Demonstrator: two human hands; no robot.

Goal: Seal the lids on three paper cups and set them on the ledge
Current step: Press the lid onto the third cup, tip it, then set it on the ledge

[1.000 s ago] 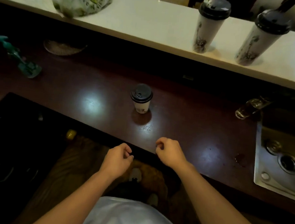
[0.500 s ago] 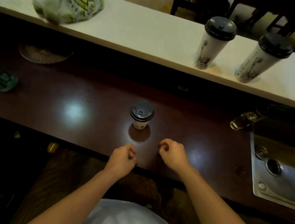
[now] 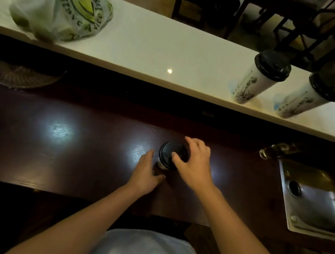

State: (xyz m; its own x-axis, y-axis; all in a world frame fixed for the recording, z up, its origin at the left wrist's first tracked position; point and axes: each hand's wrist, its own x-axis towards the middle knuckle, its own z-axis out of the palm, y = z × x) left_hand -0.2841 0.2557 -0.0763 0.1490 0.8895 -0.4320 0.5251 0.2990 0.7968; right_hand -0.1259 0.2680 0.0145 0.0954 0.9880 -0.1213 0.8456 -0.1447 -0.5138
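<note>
Small cup (image 3: 162, 165) stands on the dark counter (image 3: 80, 152), right between our hands. Our left hand (image 3: 145, 173) lies flat beside it, fingers straight. Our right hand (image 3: 194, 165) curls round its black lid (image 3: 167, 151), thumb on top. Far back, two tall cups (image 3: 251, 82) (image 3: 303, 100) stand on the white ledge (image 3: 158, 52).
</note>
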